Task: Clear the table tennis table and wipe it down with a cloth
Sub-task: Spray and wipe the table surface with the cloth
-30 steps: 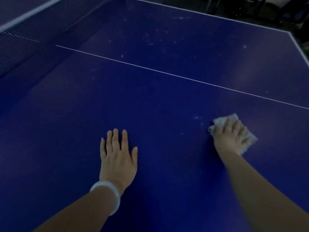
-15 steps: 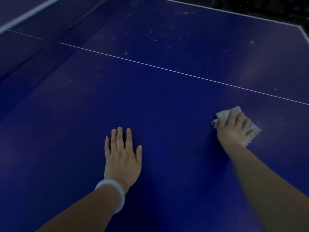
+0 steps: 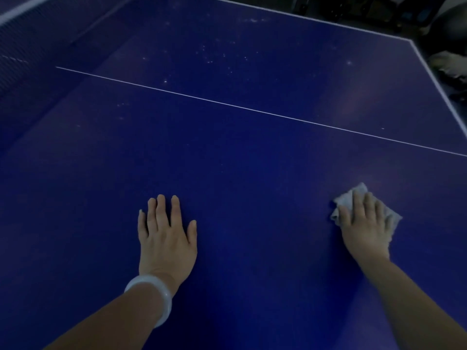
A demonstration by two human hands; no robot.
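The right hand lies flat, fingers straight and slightly spread, pressing a small pale cloth onto the blue table at the near right. The left hand rests palm down at near centre, well apart from the cloth, fingers straight and close together, a white bangle on its wrist. A thin white line crosses the table beyond the hands; white specks dot the far half. A net stands far left.

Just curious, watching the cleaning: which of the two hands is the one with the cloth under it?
The right hand: it presses the crumpled pale grey cloth onto the blue table. The left hand, with the white bangle, lies flat, bare.
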